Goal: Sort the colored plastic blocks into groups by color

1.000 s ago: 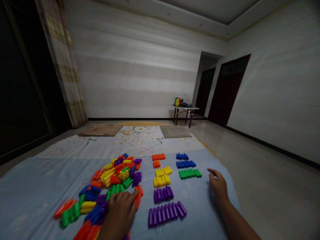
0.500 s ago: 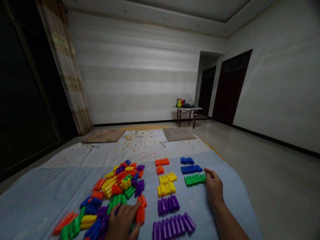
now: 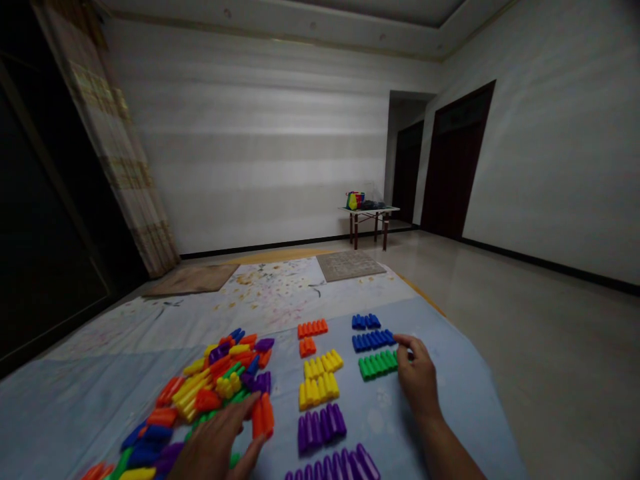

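Observation:
My left hand is at the right side of a mixed pile of plastic blocks. Its index finger and thumb close around the ends of a ribbed orange block. My right hand rests on the cloth, fingers loosely bent and thumb apart from the index finger. It is beside the right ends of a green block row and a blue block row; I see nothing held in it. Between the hands lie rows of orange blocks, yellow blocks and purple blocks.
A pale blue cloth with a floral white part covers the low surface. Two mats, one brown and one grey, lie at its far edge. A small table with a colourful bag stands farther back.
The view has shifted, moving everything slightly left. The orange block at my left hand has turned so its tubes stand side by side. My right hand remains beside the green and blue rows.

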`<state>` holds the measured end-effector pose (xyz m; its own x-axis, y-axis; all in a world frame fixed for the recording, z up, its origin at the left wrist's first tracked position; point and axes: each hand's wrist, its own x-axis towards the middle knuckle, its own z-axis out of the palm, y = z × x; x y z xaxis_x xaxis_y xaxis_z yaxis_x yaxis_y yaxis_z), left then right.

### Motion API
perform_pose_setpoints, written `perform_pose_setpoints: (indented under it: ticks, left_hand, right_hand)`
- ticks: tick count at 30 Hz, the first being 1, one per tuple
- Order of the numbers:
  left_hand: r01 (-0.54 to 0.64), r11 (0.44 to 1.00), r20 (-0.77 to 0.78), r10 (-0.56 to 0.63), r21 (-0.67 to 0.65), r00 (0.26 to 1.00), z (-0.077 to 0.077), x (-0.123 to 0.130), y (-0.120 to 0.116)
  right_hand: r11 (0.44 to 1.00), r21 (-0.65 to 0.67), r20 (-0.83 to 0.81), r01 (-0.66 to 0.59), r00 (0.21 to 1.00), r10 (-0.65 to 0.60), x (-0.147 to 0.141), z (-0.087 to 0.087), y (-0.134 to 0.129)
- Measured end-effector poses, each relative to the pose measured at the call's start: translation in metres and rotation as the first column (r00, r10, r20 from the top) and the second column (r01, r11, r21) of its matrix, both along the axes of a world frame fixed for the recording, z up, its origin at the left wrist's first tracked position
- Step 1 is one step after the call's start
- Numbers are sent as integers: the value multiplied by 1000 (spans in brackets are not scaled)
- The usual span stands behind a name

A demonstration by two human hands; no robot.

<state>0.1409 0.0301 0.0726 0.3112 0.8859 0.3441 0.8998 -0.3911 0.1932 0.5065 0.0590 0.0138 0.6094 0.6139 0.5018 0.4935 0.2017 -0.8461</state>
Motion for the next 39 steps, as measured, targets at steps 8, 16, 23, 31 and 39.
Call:
perform_pose_setpoints:
  ticks: [8, 16, 23, 31, 39]
  left_hand:
    - [-133, 952, -144, 96, -275, 985, 26, 73, 111]
    - [-208, 919, -197, 148, -334, 969, -4, 96, 168]
    - [-105, 902, -168, 36, -419, 985, -4, 113, 186]
    - [-75, 914, -40, 64, -399, 997, 1, 109, 182]
    - [-54, 966, 136, 91, -254, 987, 22, 43, 113]
  right_hand:
    - [1000, -3, 37, -25, 999, 25, -4, -5, 2]
    - [999, -16, 81, -39, 996, 40, -5, -3, 2]
    - [999, -16, 102, -33, 994, 34, -5, -5, 1]
    - [1000, -16, 137, -27, 990, 28, -7, -3, 0]
    - [999, -25, 155, -37, 987, 41, -6, -3, -1]
